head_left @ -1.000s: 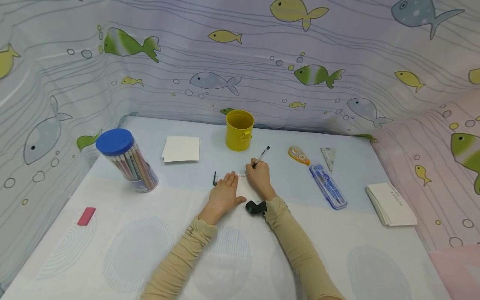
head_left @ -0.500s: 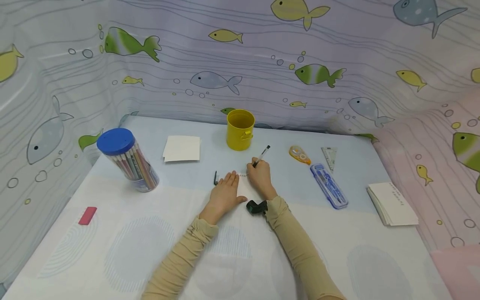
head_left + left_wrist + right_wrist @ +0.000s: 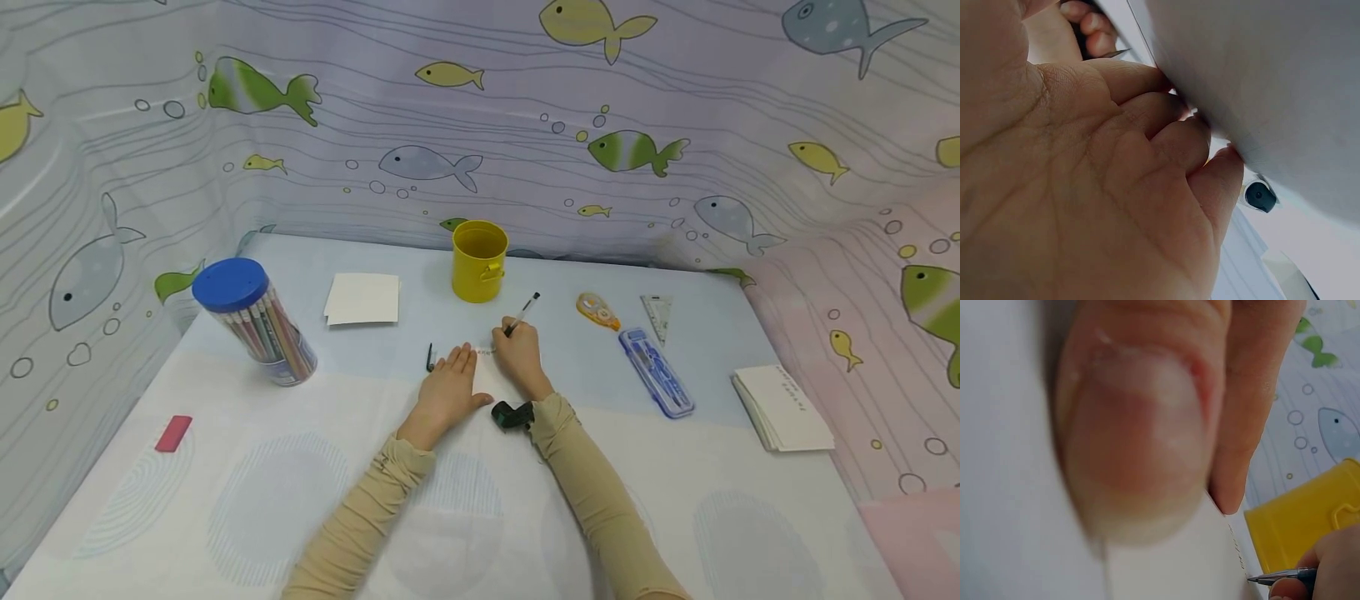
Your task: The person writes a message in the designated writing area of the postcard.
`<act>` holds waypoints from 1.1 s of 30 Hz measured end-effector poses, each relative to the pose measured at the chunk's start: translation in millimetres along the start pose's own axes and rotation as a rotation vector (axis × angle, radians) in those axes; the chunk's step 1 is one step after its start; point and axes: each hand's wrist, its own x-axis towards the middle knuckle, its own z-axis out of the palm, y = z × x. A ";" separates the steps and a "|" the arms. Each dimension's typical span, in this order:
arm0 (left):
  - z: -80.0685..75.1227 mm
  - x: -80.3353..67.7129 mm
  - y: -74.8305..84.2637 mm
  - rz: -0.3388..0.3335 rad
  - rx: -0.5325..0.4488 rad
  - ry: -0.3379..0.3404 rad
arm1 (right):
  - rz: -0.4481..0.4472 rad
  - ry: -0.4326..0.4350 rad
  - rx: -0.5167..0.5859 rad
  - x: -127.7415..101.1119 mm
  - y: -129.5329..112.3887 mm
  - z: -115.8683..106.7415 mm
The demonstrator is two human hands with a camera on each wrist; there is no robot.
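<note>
Two hands at work on one white card

Table point(image 3: 225, 500) bears a pencil jar point(image 3: 255, 325) far left and a yellow cup point(image 3: 479, 260) far centre. White card point(image 3: 486, 375) lies near centre. Left hand point(image 3: 448, 390) lies flat on it, fingers straight. Right hand point(image 3: 517, 354), just right, has fingers curled round a pen point(image 3: 522, 313), tip on the card's far edge. Pen cap point(image 3: 431, 357) lies just left.

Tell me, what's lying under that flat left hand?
A white paper card lies under the left hand, which presses it flat; small writing shows along its far edge. The part beneath the palm is covered, so nothing there can be read.
</note>
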 end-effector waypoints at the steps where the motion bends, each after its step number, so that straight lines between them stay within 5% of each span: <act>1: 0.3 0.2 0.4 -0.001 0.000 0.002 | 0.003 -0.001 -0.007 0.5 1.0 -0.1; 33: 2.6 1.5 -1.4 0.005 -0.002 0.000 | 0.019 -0.043 0.031 1.1 2.4 -0.1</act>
